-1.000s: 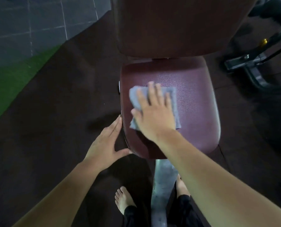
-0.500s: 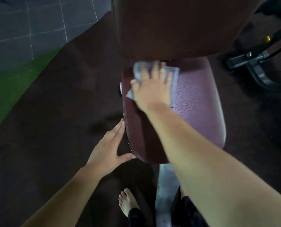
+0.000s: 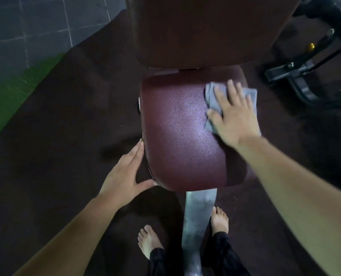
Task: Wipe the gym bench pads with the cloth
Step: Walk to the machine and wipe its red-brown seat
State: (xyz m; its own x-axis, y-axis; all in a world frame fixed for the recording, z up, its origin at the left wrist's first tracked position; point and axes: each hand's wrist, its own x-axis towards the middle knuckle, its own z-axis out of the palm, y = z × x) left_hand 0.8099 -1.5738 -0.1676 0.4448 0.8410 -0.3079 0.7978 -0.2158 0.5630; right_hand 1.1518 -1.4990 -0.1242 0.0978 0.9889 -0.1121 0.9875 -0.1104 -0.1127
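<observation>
Head view is up. I have the cloth (image 3: pixel 211 97) at two o'clock on the seat pad (image 3: pixel 181 136), flat under my right hand (image 3: pixel 235 118).

— Gripping it?

— No. The fingers are spread straight and pressing it down, and the far edge of the cloth hangs just past the pad's right side. A second ago it was over at nine o'clock, then up at the top edge under the back pad (image 3: pixel 205 26). So the stroke has swept across the far strip from left to right.

— And the left hand?

— My left hand (image 3: pixel 123 176) is open at eight o'clock. Its fingers are flat along the pad's side and the thumb is at the near corner, as it was before, bracing the bench.

— Progress?

— I judge the seat about half covered. The near half, from four to seven o'clock, is left, and the back pad looks untouched.
</observation>
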